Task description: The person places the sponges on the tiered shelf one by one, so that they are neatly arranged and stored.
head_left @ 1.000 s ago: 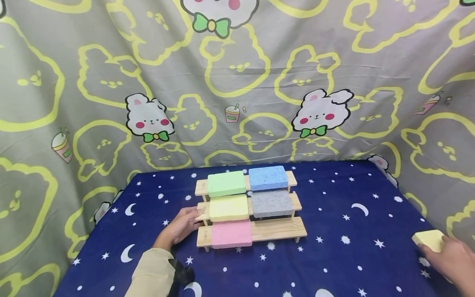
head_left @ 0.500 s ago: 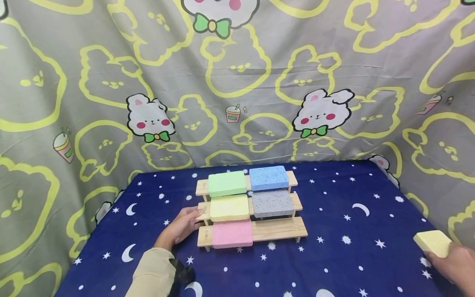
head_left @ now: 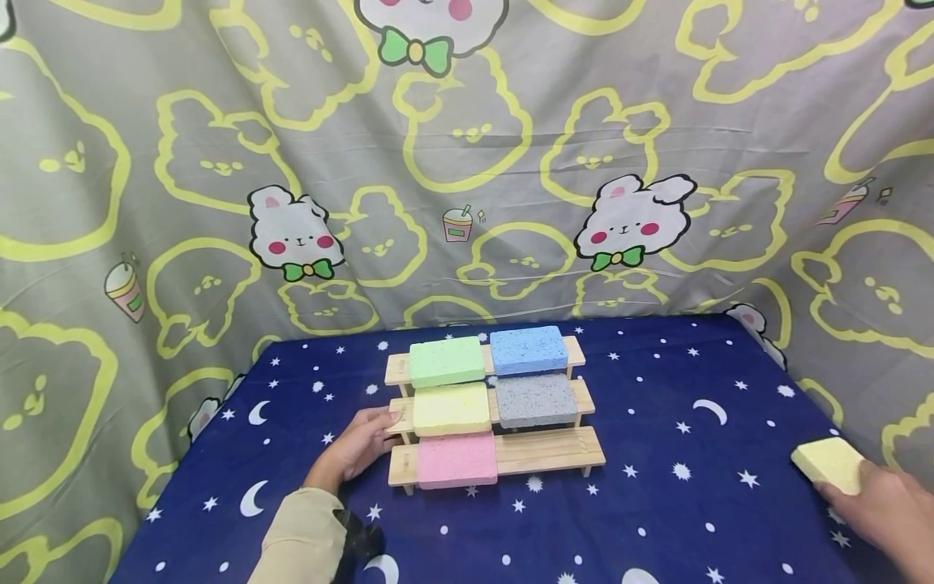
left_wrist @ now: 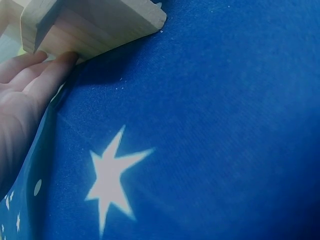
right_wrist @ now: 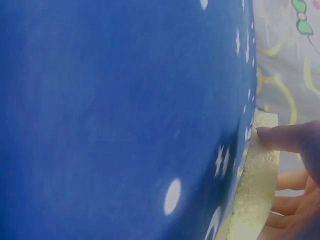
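In the head view, my left hand (head_left: 360,444) holds the left end of the middle tier of a stepped wooden rack (head_left: 543,451). The left wrist view has its fingers against the wood of that rack (left_wrist: 107,32). Green (head_left: 447,359) and blue (head_left: 529,349) sponges lie on the back tier. Yellow (head_left: 452,408) and grey (head_left: 536,400) sponges lie on the middle one, and a pink sponge (head_left: 457,460) covers the left part of the front tier. Far to the right, my right hand (head_left: 886,511) grips another pale yellow sponge (head_left: 828,464), thumb on one face and fingers behind.
A dark blue cloth (head_left: 642,519) printed with moons and stars covers the table. Grey curtain fabric (head_left: 511,162) with yellow outlines and white rabbits hangs behind it and along both sides.
My right hand, with the pale yellow sponge, shifts a little right and then back left and slightly away from me. The left hand and the rack stay in place.
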`<state>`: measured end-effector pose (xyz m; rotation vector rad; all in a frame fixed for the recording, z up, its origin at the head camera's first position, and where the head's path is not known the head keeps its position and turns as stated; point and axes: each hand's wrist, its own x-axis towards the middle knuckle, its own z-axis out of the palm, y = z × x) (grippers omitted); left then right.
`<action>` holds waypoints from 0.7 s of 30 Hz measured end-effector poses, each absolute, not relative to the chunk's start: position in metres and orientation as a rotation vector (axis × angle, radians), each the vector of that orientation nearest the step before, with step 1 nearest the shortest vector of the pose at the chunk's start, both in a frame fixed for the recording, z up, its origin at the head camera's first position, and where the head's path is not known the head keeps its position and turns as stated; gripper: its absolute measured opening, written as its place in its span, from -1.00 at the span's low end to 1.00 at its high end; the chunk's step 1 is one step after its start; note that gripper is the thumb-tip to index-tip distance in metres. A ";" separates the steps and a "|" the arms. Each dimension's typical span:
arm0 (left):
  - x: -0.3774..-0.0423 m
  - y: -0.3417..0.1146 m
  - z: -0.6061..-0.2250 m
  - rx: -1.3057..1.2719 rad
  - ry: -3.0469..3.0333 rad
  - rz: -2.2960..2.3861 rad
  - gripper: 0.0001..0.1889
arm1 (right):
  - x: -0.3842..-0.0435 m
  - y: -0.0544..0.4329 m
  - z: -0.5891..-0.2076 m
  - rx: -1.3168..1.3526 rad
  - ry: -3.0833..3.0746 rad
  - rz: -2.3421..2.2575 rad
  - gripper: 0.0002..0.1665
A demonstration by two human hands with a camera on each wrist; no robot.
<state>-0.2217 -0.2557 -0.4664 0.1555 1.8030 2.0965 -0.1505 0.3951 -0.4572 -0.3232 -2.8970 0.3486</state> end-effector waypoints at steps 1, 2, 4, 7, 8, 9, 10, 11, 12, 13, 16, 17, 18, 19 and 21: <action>-0.222 -0.256 -0.467 0.158 1.805 2.095 -0.44 | -0.151 0.393 -0.457 -0.301 -2.897 0.344 -0.46; -0.222 -0.256 -0.467 0.156 1.806 2.094 -0.45 | -0.152 0.391 -0.456 -0.258 -2.883 0.343 -0.47; -0.222 -0.256 -0.467 0.154 1.809 2.094 -0.45 | -0.154 0.386 -0.457 -0.173 -2.846 0.362 -0.53; -0.222 -0.255 -0.467 0.155 1.815 2.088 -0.44 | -0.156 0.376 -0.457 -0.074 -2.809 0.379 -0.58; -0.222 -0.255 -0.467 0.153 1.818 2.087 -0.44 | -0.156 0.372 -0.457 -0.052 -2.800 0.386 -0.60; -0.222 -0.255 -0.467 0.151 1.822 2.084 -0.44 | -0.156 0.368 -0.457 -0.038 -2.800 0.392 -0.60; -0.222 -0.255 -0.467 0.152 1.826 2.081 -0.44 | -0.157 0.363 -0.456 -0.030 -2.800 0.393 -0.60; -0.221 -0.255 -0.467 0.153 1.831 2.077 -0.44 | -0.158 0.359 -0.455 -0.017 -2.795 0.398 -0.60; -0.221 -0.255 -0.466 0.152 1.835 2.074 -0.44 | -0.158 0.353 -0.454 -0.006 -2.792 0.403 -0.59; -0.221 -0.255 -0.466 0.149 1.836 2.074 -0.44 | -0.159 0.348 -0.453 0.007 -2.797 0.403 -0.57; -0.221 -0.255 -0.466 0.144 1.838 2.075 -0.44 | -0.160 0.332 -0.449 0.054 -2.781 0.404 -0.50; -0.221 -0.255 -0.467 0.146 1.839 2.074 -0.44 | -0.160 0.327 -0.449 0.080 -2.770 0.404 -0.48; -0.221 -0.255 -0.467 0.142 1.834 2.078 -0.44 | -0.159 0.321 -0.448 0.103 -2.764 0.405 -0.44; -0.221 -0.255 -0.467 0.140 1.831 2.083 -0.45 | -0.159 0.316 -0.448 0.131 -2.753 0.403 -0.42; -0.221 -0.255 -0.467 0.137 1.819 2.093 -0.45 | -0.159 0.305 -0.446 0.172 -2.730 0.407 -0.40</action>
